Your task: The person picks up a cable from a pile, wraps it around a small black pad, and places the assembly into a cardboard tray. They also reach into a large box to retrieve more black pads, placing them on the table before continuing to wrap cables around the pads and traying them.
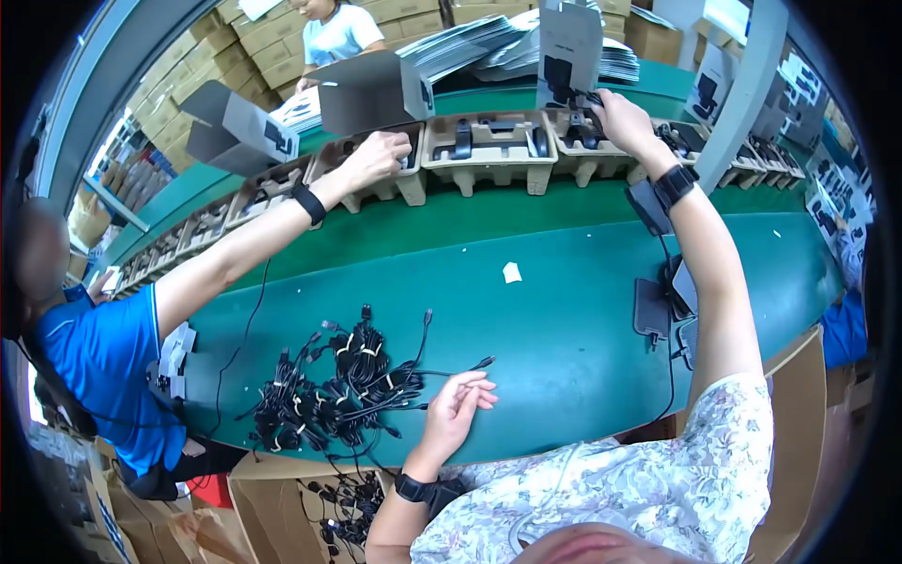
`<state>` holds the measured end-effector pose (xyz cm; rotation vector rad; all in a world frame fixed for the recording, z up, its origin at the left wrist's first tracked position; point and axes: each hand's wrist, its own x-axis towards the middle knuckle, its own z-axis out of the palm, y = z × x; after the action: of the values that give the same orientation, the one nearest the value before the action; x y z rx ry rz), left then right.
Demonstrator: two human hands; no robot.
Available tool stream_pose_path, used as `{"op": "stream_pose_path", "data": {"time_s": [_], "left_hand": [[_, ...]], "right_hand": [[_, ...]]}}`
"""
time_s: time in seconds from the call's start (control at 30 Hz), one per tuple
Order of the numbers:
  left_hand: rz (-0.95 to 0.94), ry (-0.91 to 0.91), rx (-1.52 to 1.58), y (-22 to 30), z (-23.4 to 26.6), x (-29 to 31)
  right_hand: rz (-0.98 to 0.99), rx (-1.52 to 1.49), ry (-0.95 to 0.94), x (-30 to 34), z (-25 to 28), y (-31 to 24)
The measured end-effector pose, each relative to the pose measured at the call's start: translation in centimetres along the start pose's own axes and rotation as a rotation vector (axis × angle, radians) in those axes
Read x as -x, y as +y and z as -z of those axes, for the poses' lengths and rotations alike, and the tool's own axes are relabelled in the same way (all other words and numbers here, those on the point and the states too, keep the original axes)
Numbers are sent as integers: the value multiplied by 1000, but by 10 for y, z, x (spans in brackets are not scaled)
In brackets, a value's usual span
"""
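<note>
My left hand (458, 406) rests on the near edge of the green table, palm partly up and fingers loosely bent, holding nothing. Just left of it lies a heap of tied black cables (362, 371), with one plug end close to my fingertips. My right hand (622, 120) reaches far over a moulded cardboard tray (584, 164), its fingers closed on what looks like a black cable (590, 98); the grip is partly hidden. Behind it stands a white box (569, 47) with a dark device pictured on it. Black parts lie in the tray.
A row of cardboard trays (489, 172) runs along the far side. A co-worker's hand (381, 155) reaches into a neighbouring tray, below an open box (371, 94). Flat black adapters (650, 308) lie beside my right arm. A grey post (747, 99) rises at right.
</note>
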<state>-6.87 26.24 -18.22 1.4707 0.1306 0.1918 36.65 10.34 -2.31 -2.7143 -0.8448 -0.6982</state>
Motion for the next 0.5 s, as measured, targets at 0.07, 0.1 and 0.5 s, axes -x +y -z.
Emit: {"op": "stream_pose_path", "data": {"time_s": [0.07, 0.1, 0.5], "left_hand": [[2, 12, -1, 1, 0, 4], [8, 16, -5, 1, 1, 5], [53, 26, -10, 3, 4, 0]], "right_hand": [[-22, -8, -42, -10, -9, 11], [-37, -21, -88, -13, -11, 13], [159, 267, -214, -36, -55, 6]]}}
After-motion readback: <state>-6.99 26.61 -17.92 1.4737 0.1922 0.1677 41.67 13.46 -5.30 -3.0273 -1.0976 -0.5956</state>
